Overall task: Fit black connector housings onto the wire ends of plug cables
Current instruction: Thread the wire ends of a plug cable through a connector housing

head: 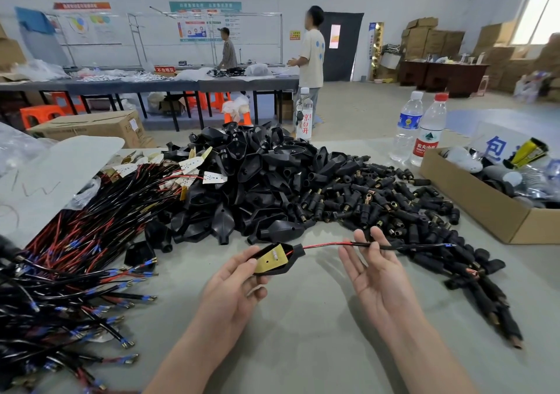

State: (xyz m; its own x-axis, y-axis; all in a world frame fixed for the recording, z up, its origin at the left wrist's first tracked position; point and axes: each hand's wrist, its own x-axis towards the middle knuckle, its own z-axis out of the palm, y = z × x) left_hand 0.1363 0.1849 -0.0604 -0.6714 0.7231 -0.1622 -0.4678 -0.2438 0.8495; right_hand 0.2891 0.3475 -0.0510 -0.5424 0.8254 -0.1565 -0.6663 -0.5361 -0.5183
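So, your left hand (233, 284) has its thumb and curled fingers round a black housing (277, 260) with a yellowish board sitting in it, held just above the desk (303, 318). Its red-and-black cable (333, 244) runs off to the right and lies across the straight fingertips of your right hand (372, 269), which is palm-up and gripping nothing. The big pile of housings (257, 181) sits right behind.

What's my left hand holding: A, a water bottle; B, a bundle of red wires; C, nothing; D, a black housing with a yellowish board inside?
D: the left hand grips the black housing, its cable trailing across the open right hand.
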